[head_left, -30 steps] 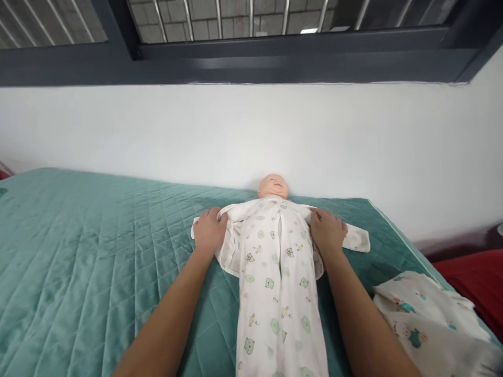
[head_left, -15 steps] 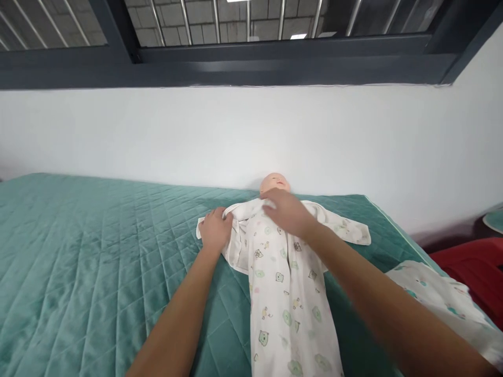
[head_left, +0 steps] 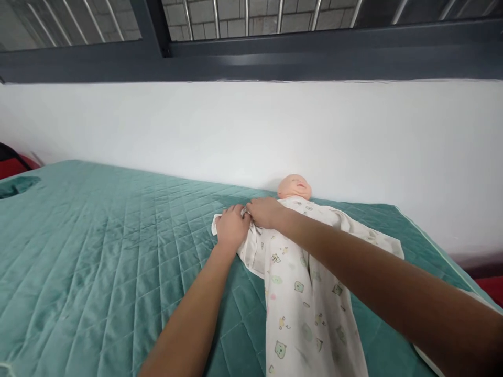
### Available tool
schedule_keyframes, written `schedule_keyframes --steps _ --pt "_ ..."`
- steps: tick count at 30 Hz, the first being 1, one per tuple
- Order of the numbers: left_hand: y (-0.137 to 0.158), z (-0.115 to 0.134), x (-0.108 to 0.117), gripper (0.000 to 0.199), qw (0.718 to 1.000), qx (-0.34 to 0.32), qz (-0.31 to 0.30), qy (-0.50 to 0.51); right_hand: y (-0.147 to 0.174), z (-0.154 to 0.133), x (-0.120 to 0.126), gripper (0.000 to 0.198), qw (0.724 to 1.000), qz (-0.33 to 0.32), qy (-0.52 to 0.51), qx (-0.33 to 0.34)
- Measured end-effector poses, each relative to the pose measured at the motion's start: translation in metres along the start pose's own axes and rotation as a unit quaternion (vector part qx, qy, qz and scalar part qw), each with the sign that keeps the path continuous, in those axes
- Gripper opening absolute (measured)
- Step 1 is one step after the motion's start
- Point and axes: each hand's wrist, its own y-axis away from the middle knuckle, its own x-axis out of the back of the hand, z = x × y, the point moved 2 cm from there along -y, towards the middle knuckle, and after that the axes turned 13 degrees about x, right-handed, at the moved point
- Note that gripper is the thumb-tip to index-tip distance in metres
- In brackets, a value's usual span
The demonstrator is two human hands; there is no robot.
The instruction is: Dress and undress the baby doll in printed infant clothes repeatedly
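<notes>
A baby doll (head_left: 294, 187) lies on its back, its head close to the wall. White baby clothing (head_left: 291, 298) printed with green bears covers its body and runs down toward me. At the sleeve on the left side, my left hand (head_left: 232, 226) is closed on the cloth near the doll's shoulder. My right hand (head_left: 264, 212) reaches across the chest and pinches the edge of the same sleeve, right beside my left fingers. The other sleeve (head_left: 377, 235) is spread out to the right. The doll's arms are hidden under the cloth.
A green quilted cover (head_left: 118, 262) lies under everything. Behind it rises a white wall (head_left: 176, 131) below a dark window frame (head_left: 294, 57) with metal bars. Partly behind my right arm is another white cloth (head_left: 428, 361). Red objects show at the far left (head_left: 13, 166) and right (head_left: 491, 288).
My right hand has moved left from the doll's neck to the sleeve beside my left hand. The neckline now lies flatter under the doll's chin. The view has shifted left.
</notes>
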Motion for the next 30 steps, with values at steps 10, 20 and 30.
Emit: schedule_keyframes --steps 10,20,30 --pt "0.011 -0.007 0.008 0.044 0.998 -0.035 0.023 0.051 0.039 0.011 0.033 0.024 0.999 -0.013 0.026 -0.017" --pt "0.021 -0.014 0.006 0.038 0.999 -0.041 0.000 -0.010 0.061 0.022 0.034 0.023 0.997 0.031 0.060 -0.049" --pt "0.022 -0.009 0.008 0.027 0.998 -0.029 0.023 -0.047 0.036 0.004 0.013 0.019 0.998 0.059 0.011 -0.018"
